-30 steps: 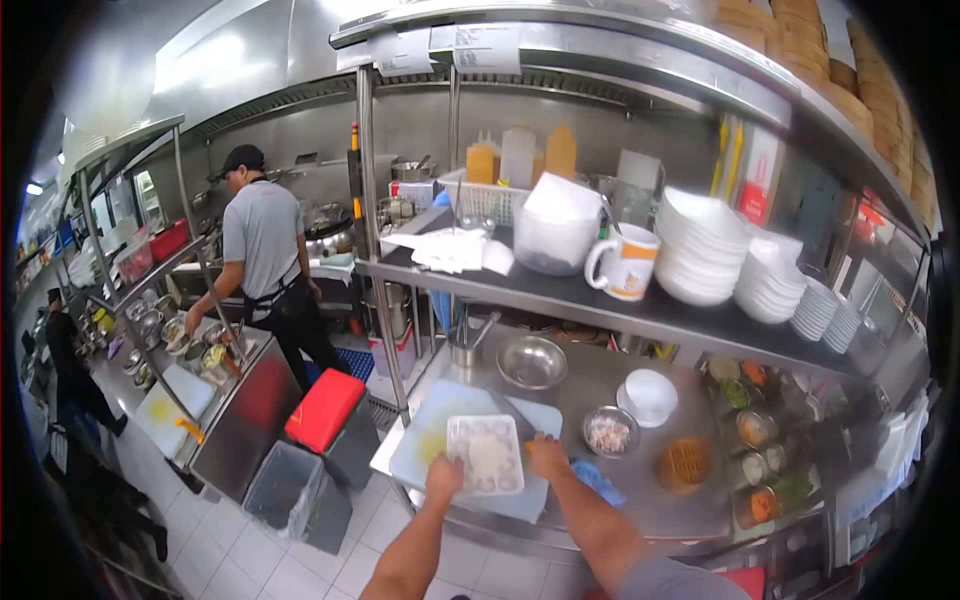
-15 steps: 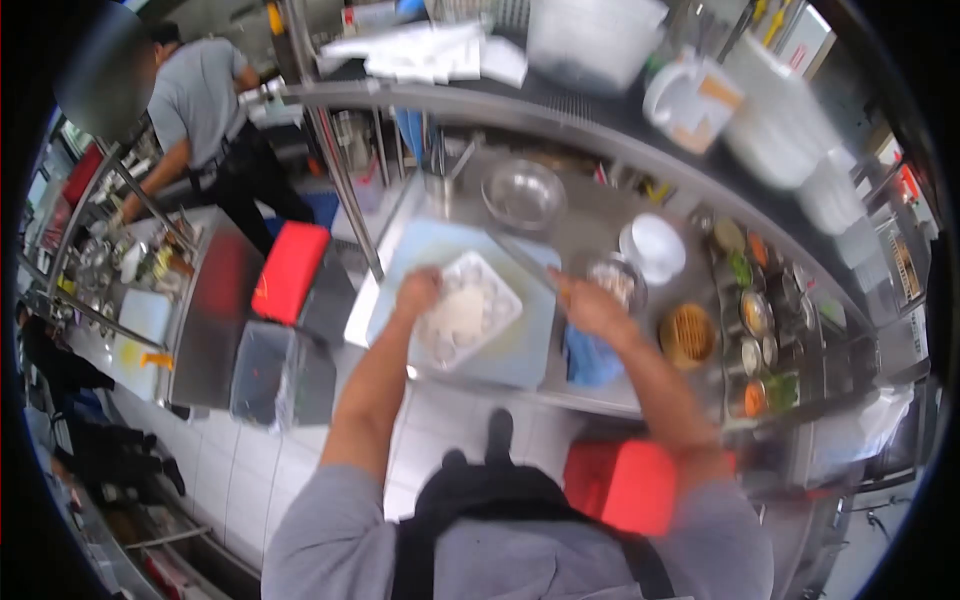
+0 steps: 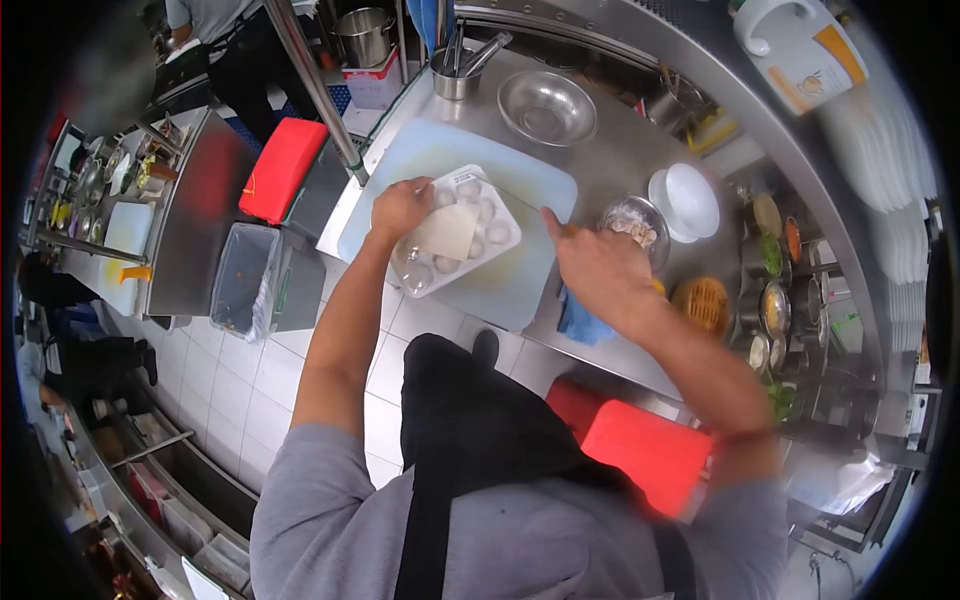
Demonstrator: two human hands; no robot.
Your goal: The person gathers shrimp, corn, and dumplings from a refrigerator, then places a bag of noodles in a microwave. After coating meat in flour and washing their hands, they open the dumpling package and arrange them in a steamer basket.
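A white tray (image 3: 508, 236) of round whitish pieces, with a pale label over them, sits tilted on the light blue cutting board (image 3: 400, 150). The pieces look covered by clear film. My left hand (image 3: 403, 208) grips the tray's upper left edge, fingers closed. My right hand (image 3: 605, 270) is closed round a knife (image 3: 518, 198), index finger stretched forward; the thin blade reaches toward the tray's upper right edge, and the handle is mostly hidden. A metal bowl of pale chopped pieces (image 3: 632, 228) stands just beyond my right hand.
An empty metal bowl (image 3: 547, 108) and a pot of utensils (image 3: 456, 78) stand behind the board. White bowls (image 3: 690, 200), a round yellow-brown item (image 3: 702, 305) and ingredient containers are right. A metal post (image 3: 318, 90) rises left; a co-worker (image 3: 245, 60) stands beyond.
The view has moved closer to the counter and shifted. The knife has come nearer the tray's upper right edge. My left hand still holds the tray.
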